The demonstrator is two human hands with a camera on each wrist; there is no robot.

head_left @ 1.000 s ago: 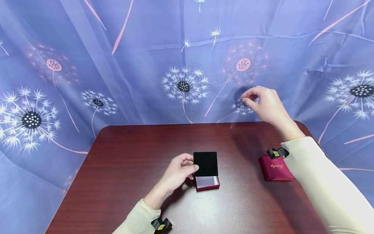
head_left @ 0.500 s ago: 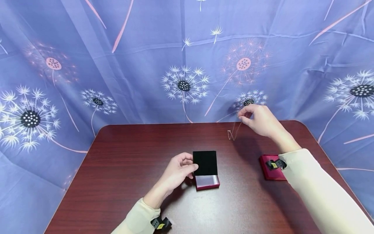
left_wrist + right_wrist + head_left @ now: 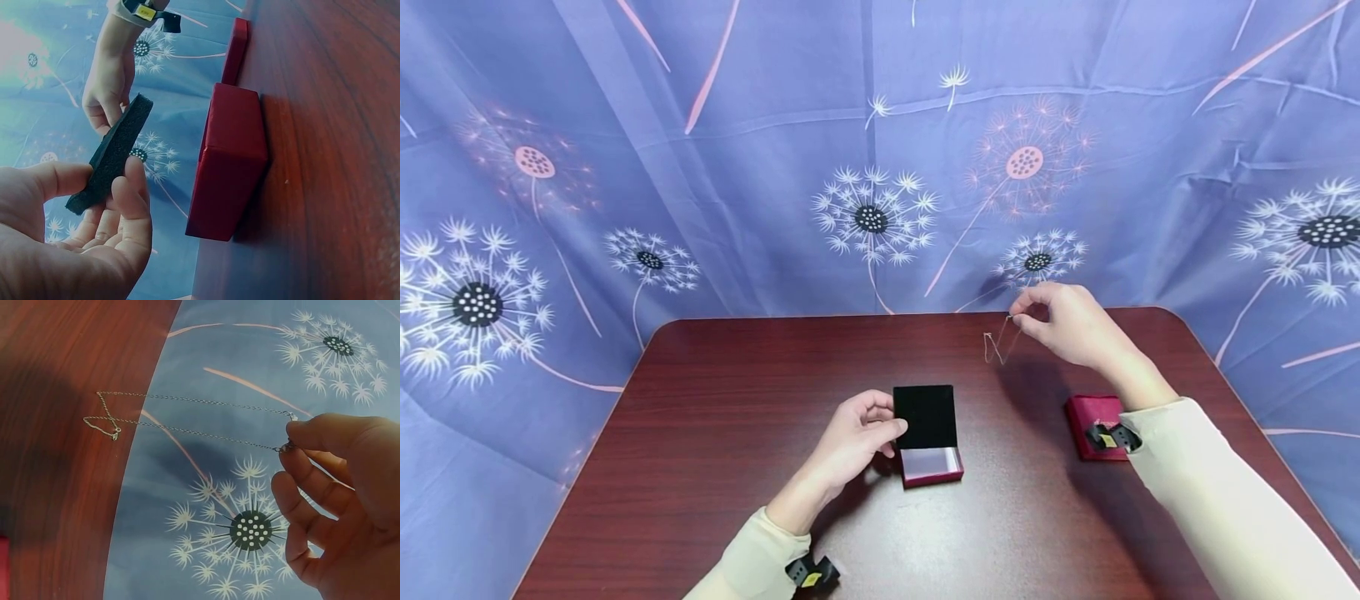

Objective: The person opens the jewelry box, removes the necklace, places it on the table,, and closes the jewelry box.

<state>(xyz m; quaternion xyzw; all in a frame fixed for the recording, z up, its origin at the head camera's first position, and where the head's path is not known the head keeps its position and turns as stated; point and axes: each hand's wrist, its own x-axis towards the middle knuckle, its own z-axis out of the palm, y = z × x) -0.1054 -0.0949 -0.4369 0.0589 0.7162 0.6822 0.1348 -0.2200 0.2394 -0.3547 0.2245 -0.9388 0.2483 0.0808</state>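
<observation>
My left hand (image 3: 865,433) pinches a square black foam pad (image 3: 925,417) between thumb and fingers. In the left wrist view the pad (image 3: 122,150) is tilted and held apart from a small red box (image 3: 231,156). That box (image 3: 932,480) sits on the table, its pale inside partly hidden by the pad in the head view. Toward the back right, my right hand (image 3: 1071,325) pinches the end of a thin chain necklace (image 3: 1002,346). Seen from the right wrist, the necklace (image 3: 206,401) hangs as two strands from thumb and fingertip, its bent far end over the tabletop.
A red lid (image 3: 1086,421) lies on the dark reddish wooden table (image 3: 737,383), partly behind the right wrist strap. Behind the table's back edge hangs a blue cloth (image 3: 760,167) with a dandelion print.
My right hand has come down from in front of the cloth toward the table, lowering the necklace. The left hand and the foam pad have stayed almost still.
</observation>
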